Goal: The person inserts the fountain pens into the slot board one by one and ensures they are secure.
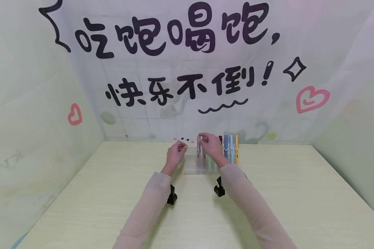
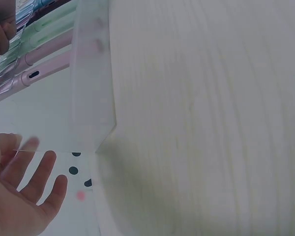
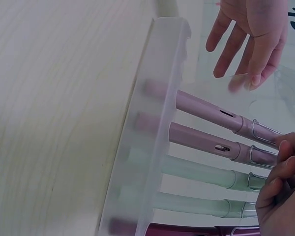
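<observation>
A frosted pen stand (image 1: 190, 169) sits at the far middle of the pale wooden table (image 1: 112, 193), with several pens upright in it. My right hand (image 1: 202, 137) pinches the cap end of a pink pen (image 1: 198, 155). In the right wrist view its curled fingers (image 3: 280, 162) close on the clip end of a pink pen (image 3: 201, 140), beside a second pink one (image 3: 206, 109), two green ones (image 3: 196, 172) and a maroon one (image 3: 187, 229). My left hand (image 1: 180, 148) hovers just left of the stand (image 2: 91, 73), fingers (image 2: 34, 167) straight, holding nothing.
Blue (image 1: 225, 147), light blue (image 1: 231, 148) and yellow (image 1: 236, 148) pens stand at the stand's right end. A printed backdrop (image 1: 187, 86) closes the table at the back and both sides. Bare tabletop lies in front of the stand.
</observation>
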The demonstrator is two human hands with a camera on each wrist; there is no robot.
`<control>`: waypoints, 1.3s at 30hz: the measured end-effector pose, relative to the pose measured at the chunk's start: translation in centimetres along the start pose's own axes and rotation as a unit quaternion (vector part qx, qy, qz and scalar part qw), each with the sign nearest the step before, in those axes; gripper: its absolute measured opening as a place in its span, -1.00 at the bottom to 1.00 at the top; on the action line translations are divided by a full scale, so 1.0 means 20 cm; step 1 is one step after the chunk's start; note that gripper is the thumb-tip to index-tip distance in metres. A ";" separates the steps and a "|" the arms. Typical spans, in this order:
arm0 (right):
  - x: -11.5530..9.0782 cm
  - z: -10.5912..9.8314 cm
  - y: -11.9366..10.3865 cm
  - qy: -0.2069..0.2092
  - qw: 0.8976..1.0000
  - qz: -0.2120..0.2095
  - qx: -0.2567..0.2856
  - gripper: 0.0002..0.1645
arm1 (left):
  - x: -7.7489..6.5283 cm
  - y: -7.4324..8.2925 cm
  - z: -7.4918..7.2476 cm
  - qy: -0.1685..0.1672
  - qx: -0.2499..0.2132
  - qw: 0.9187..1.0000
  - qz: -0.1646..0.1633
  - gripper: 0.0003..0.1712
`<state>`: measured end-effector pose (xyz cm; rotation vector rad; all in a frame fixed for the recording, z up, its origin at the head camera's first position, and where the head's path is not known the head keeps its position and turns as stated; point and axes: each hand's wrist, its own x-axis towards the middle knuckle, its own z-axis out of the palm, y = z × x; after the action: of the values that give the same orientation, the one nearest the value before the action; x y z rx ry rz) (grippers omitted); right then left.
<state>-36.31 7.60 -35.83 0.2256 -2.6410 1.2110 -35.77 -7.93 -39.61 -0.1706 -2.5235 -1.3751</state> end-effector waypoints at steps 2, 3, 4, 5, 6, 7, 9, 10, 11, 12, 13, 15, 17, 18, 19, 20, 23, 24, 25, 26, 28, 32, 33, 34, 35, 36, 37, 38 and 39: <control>0.00 0.00 0.00 0.001 1.000 0.000 -0.006 -0.64 | 0.00 0.00 0.00 0.001 0.003 1.000 -0.001 -0.84; 0.00 0.00 0.00 0.002 1.000 0.000 -0.010 -0.64 | 0.00 0.00 0.00 0.000 0.005 1.000 -0.002 -0.83; 0.00 0.00 0.00 0.004 1.000 -0.001 -0.014 -0.64 | 0.00 0.00 0.00 -0.001 0.009 1.000 -0.002 -0.83; 0.00 0.00 0.00 0.005 1.000 -0.001 -0.020 -0.64 | -0.01 0.00 0.00 -0.001 0.010 1.000 -0.002 -0.83; 0.00 0.01 0.00 0.007 1.000 -0.003 -0.025 -0.64 | 0.00 0.00 0.01 -0.001 0.011 1.000 -0.002 -0.82; 0.00 0.01 0.00 0.008 1.000 -0.004 -0.030 -0.65 | -0.01 0.01 0.01 -0.001 0.010 1.000 -0.004 -0.82; 0.00 0.01 0.00 0.010 0.999 -0.006 -0.037 -0.65 | -0.01 0.01 0.01 -0.001 0.010 1.000 -0.005 -0.82; 0.00 0.01 0.00 0.011 0.999 -0.007 -0.039 -0.65 | -0.01 0.01 0.01 0.000 0.009 1.000 -0.006 -0.82; 0.00 0.01 0.00 0.011 0.999 -0.009 -0.042 -0.65 | -0.01 0.01 0.01 0.000 0.008 1.000 -0.009 -0.82; 0.00 0.01 0.00 0.011 0.999 -0.010 -0.044 -0.65 | -0.01 0.01 0.01 0.001 0.008 1.000 -0.010 -0.83; 0.00 0.01 0.00 0.012 0.999 -0.010 -0.046 -0.65 | -0.01 0.01 0.01 0.001 0.009 1.000 -0.009 -0.83; 0.00 0.01 0.00 0.011 0.999 -0.011 -0.047 -0.65 | -0.01 0.01 0.01 0.001 0.010 1.000 -0.007 -0.83; 0.00 0.01 0.00 0.010 0.999 -0.013 -0.047 -0.64 | -0.01 0.01 0.01 0.002 0.009 1.000 -0.008 -0.83; 0.00 0.01 0.00 0.010 0.999 -0.014 -0.045 -0.62 | -0.01 0.01 0.01 0.002 0.008 1.000 -0.008 -0.83; 0.00 0.01 0.01 0.009 0.999 -0.015 -0.042 -0.61 | -0.01 0.01 0.01 0.002 0.008 1.000 -0.006 -0.83; 0.00 0.01 0.01 0.009 0.999 -0.017 -0.037 -0.60 | -0.01 0.01 0.01 0.002 0.006 1.000 -0.008 -0.83; -0.01 -0.01 0.02 0.016 0.999 -0.026 -0.020 -0.59 | -0.01 0.01 0.01 -0.001 0.005 1.000 -0.005 -0.83; -0.01 -0.02 0.03 0.019 0.999 -0.032 -0.012 -0.60 | -0.01 0.01 0.01 -0.001 0.005 1.000 -0.005 -0.83; -0.01 -0.03 0.03 0.023 0.999 -0.037 -0.003 -0.61 | -0.01 0.01 0.01 -0.001 0.005 1.000 -0.004 -0.83; -0.01 -0.04 0.04 0.025 0.999 -0.042 0.006 -0.62 | -0.01 0.01 0.01 -0.001 0.004 1.000 -0.006 -0.83; -0.02 -0.06 0.05 0.027 0.998 -0.056 0.019 -0.64 | -0.01 0.01 0.01 -0.002 0.004 1.000 -0.006 -0.82; -0.04 -0.13 0.09 0.015 0.997 -0.070 0.024 -0.66 | 0.00 0.01 0.01 -0.003 0.005 1.000 -0.009 -0.82; -0.05 -0.15 0.10 0.013 0.997 -0.073 0.020 -0.66 | 0.00 0.01 0.01 -0.004 0.007 1.000 -0.009 -0.82; -0.06 -0.16 0.11 0.011 0.997 -0.075 0.017 -0.67 | 0.00 0.01 0.01 -0.004 0.007 1.000 -0.009 -0.82; -0.07 -0.18 0.12 0.010 0.997 -0.077 0.014 -0.68 | 0.00 0.01 0.01 -0.004 0.008 1.000 -0.010 -0.82; -0.08 -0.19 0.14 0.010 0.997 -0.078 0.014 -0.69 | 0.00 0.01 0.00 -0.004 0.008 1.000 -0.010 -0.82; -0.09 -0.20 0.16 0.010 0.997 -0.081 0.012 -0.70 | 0.00 0.01 0.00 -0.004 0.010 1.000 -0.009 -0.82; -0.10 -0.21 0.18 0.009 0.996 -0.083 0.009 -0.70 | 0.00 0.01 0.00 -0.004 0.011 1.000 -0.009 -0.82; -0.11 -0.22 0.20 0.011 0.996 -0.086 0.008 -0.71 | 0.00 0.01 0.00 -0.005 0.012 1.000 -0.010 -0.82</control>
<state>-34.50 13.60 -36.43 0.4311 -2.5347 1.1708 -35.80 -7.79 -39.42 -0.1472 -2.5550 -1.3542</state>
